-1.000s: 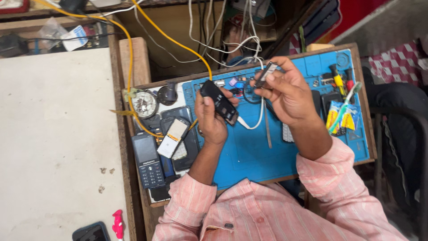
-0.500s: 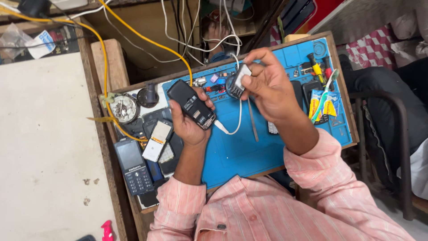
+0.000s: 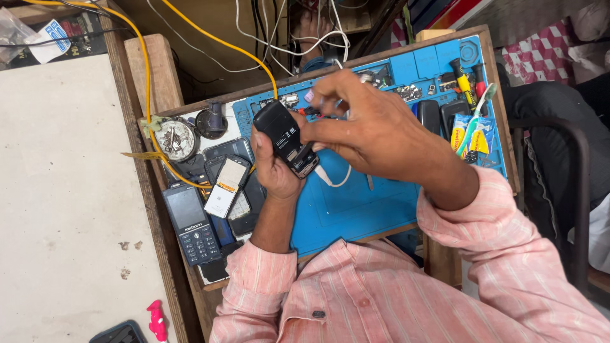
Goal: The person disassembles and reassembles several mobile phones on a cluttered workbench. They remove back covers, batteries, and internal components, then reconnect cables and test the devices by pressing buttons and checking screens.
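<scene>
A small black phone (image 3: 286, 138) is gripped in the left hand (image 3: 274, 166) above the blue work mat (image 3: 356, 206). Its lower end is pinched by the fingers of the right hand (image 3: 368, 130), where a white cable (image 3: 335, 180) hangs. The plug could be strained if the cable is tugged; the phone might slip onto the piled handsets (image 3: 219, 190) beside.

The small black phone (image 3: 286, 138) in my left hand (image 3: 274, 166) is plastic, glossy along its edge. My right hand (image 3: 368, 130) pinches it near a smooth white rubbery cable (image 3: 330, 180). Under them lies a matt blue mat (image 3: 356, 203), soft-looking, on a rough wooden tray (image 3: 152, 76). My sleeve (image 3: 483, 235) is striped pink cloth. The keypad phone (image 3: 190, 223) beside has a shiny screen.
</scene>
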